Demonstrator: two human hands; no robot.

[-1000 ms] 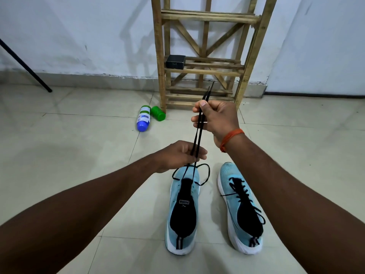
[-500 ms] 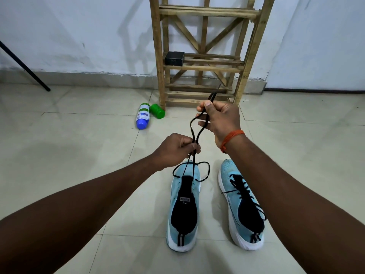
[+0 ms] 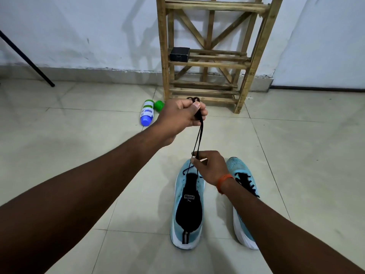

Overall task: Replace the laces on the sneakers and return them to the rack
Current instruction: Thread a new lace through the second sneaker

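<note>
- Gripping the bunched ends of the black lace (image 3: pixel 197 138) in the curled fingers (image 3: pixel 192 120) of the left hand (image 3: pixel 180 115), held high, probably to keep both strands taut.
- Pinching the same strands low with the right hand (image 3: pixel 212 168), just above the toe of the unlaced sneaker (image 3: pixel 188 206), likely to guide the threading.
- Side by side on the floor (image 3: pixel 79 155): this sneaker and the laced sneaker (image 3: pixel 237 167), well apart from the rack (image 3: pixel 207 62) at the far edge.
- On one rack shelf, a small black box (image 3: pixel 179 54), closed; contents hidden.
</note>
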